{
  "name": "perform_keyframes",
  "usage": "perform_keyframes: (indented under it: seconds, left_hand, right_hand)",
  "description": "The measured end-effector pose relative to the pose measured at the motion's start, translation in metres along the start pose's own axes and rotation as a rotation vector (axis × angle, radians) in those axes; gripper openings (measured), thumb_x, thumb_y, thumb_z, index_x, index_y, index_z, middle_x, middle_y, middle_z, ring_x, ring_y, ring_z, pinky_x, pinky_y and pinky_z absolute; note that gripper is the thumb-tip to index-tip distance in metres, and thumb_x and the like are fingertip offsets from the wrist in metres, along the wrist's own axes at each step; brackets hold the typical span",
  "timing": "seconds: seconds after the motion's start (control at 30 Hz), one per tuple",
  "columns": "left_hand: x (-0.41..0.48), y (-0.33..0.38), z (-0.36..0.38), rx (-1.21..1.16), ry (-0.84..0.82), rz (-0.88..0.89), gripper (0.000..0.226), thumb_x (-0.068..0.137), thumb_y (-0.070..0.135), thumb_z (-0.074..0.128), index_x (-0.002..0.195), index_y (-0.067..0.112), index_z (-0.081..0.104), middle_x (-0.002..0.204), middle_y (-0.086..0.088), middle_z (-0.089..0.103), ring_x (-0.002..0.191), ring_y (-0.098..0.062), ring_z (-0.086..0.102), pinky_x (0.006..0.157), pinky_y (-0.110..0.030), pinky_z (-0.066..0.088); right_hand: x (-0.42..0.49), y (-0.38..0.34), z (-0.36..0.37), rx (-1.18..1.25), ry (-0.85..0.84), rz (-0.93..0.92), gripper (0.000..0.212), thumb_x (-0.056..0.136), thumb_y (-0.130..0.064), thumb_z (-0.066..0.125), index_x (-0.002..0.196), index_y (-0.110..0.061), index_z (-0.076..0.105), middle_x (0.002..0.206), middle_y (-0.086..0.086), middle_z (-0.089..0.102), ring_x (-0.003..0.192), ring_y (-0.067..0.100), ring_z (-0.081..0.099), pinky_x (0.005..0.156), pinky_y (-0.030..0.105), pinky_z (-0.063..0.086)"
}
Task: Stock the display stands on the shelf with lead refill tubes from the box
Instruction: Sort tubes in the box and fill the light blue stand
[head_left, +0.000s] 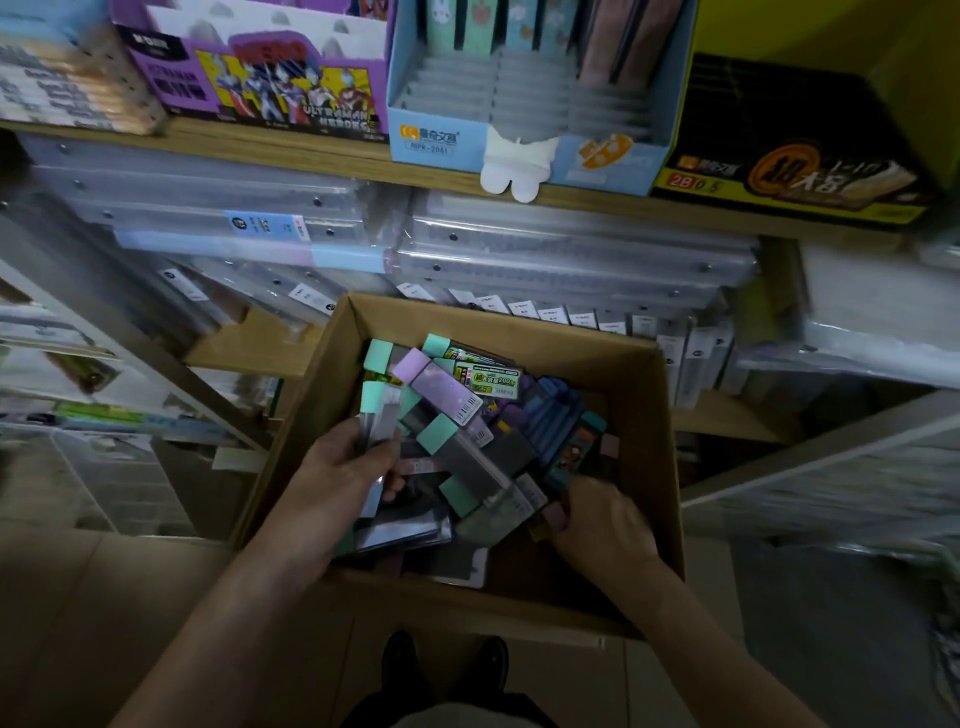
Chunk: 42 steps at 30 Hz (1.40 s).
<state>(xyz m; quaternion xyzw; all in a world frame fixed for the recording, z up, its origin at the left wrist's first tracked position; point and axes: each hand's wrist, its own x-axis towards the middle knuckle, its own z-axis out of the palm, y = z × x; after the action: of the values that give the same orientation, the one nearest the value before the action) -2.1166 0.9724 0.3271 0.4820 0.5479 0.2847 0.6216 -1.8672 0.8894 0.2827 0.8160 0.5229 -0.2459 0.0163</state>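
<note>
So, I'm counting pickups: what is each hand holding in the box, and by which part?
Left hand holds a mint-capped tube by its lower body. Right hand pinches a pink-ended tube at its end.

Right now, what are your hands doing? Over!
Left hand holding several lead refill tubes. Right hand reaching into box, fingers on a pink-capped tube. Blue display stand on shelf half empty. Nothing blocking.

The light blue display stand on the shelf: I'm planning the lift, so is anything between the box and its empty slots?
Nothing visible blocks it. The blue stand sits on the shelf above the box, its grey slots open. The left hand grips tubes; the right hand digs in the pile.
</note>
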Motion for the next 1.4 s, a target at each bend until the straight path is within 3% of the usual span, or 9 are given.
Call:
perform_keyframes:
  seconds: [0.2,0.37,0.57,0.67,0.77,0.9,1.03,1.27,1.4]
  left_hand:
    - [0.000,0.001,0.024,-0.098,-0.038,-0.092,0.014,0.102,0.011,0.056,0.113,0.009,0.065,0.095,-0.013,0.074,0.081,-0.017,0.072,0.069,-0.027,0.059]
    - [0.004,-0.006,0.048,0.048,-0.155,-0.053,0.016,0.102,0.022,0.058,0.115,0.025,0.068,0.107,0.004,0.074,0.102,-0.012,0.070,0.088,-0.031,0.054]
    - [0.009,-0.011,0.054,0.114,-0.227,-0.056,0.013,0.103,0.040,0.054,0.105,0.045,0.067,0.100,0.017,0.075,0.094,-0.001,0.070,0.071,-0.020,0.053]
    - [0.011,-0.013,0.050,0.104,-0.217,-0.074,0.014,0.103,0.043,0.053,0.102,0.040,0.067,0.087,0.010,0.076,0.075,-0.006,0.071,0.060,-0.021,0.053]
    - [0.015,-0.016,0.043,0.048,-0.186,-0.115,0.017,0.104,0.038,0.054,0.104,0.024,0.064,0.075,0.003,0.072,0.064,-0.013,0.066,0.060,-0.030,0.054]
    - [0.020,-0.018,0.036,0.006,-0.175,-0.133,0.016,0.105,0.032,0.053,0.109,0.019,0.062,0.071,0.001,0.069,0.061,-0.016,0.061,0.053,-0.028,0.050]
    - [0.021,-0.017,0.035,0.004,-0.170,-0.141,0.018,0.106,0.026,0.052,0.108,0.009,0.060,0.065,0.001,0.066,0.056,-0.015,0.058,0.050,-0.030,0.045]
    - [0.014,-0.013,0.028,0.102,-0.214,-0.089,0.014,0.099,0.024,0.063,0.099,0.011,0.059,0.068,-0.007,0.059,0.060,-0.020,0.055,0.055,-0.030,0.043]
    - [0.010,-0.011,0.024,0.109,-0.213,-0.077,0.010,0.099,0.016,0.064,0.106,0.010,0.060,0.076,-0.014,0.061,0.066,-0.021,0.060,0.055,-0.029,0.046]
  right_hand:
    - [0.003,-0.008,-0.030,0.638,0.049,-0.032,0.010,0.084,-0.034,0.079,0.079,-0.029,0.071,0.078,-0.009,0.072,0.075,0.002,0.068,0.064,0.020,0.055]
    - [-0.002,-0.042,-0.038,1.177,-0.097,0.001,0.012,0.081,-0.016,0.083,0.092,-0.015,0.077,0.084,0.005,0.078,0.077,0.018,0.074,0.066,0.025,0.059]
    - [-0.011,-0.055,-0.030,1.337,-0.083,0.011,0.005,0.089,-0.019,0.075,0.091,-0.016,0.078,0.089,0.010,0.077,0.087,0.025,0.075,0.074,0.034,0.063]
    - [-0.009,-0.040,-0.030,0.927,0.008,0.084,0.015,0.097,-0.028,0.063,0.096,-0.016,0.072,0.090,0.008,0.073,0.084,0.021,0.071,0.069,0.034,0.059]
    - [-0.009,-0.017,-0.024,0.498,0.056,0.129,0.028,0.100,-0.020,0.053,0.127,-0.015,0.054,0.122,0.007,0.058,0.107,0.023,0.057,0.090,0.034,0.050]
    - [-0.013,-0.009,-0.013,0.454,-0.004,0.180,0.056,0.100,-0.013,0.049,0.151,-0.013,0.025,0.150,0.012,0.033,0.139,0.032,0.030,0.116,0.042,0.028]
    - [-0.012,-0.011,-0.010,0.514,-0.025,0.179,0.078,0.099,-0.011,0.051,0.159,-0.018,0.002,0.156,0.006,0.026,0.145,0.032,0.022,0.119,0.041,0.022]
    - [-0.003,-0.013,-0.014,0.397,0.078,0.209,0.063,0.095,-0.009,0.062,0.150,-0.012,0.033,0.143,0.010,0.045,0.133,0.025,0.046,0.107,0.035,0.042]
    - [-0.001,-0.014,-0.014,0.444,0.137,0.265,0.042,0.093,0.000,0.059,0.131,-0.011,0.045,0.130,0.012,0.054,0.116,0.029,0.058,0.083,0.033,0.054]
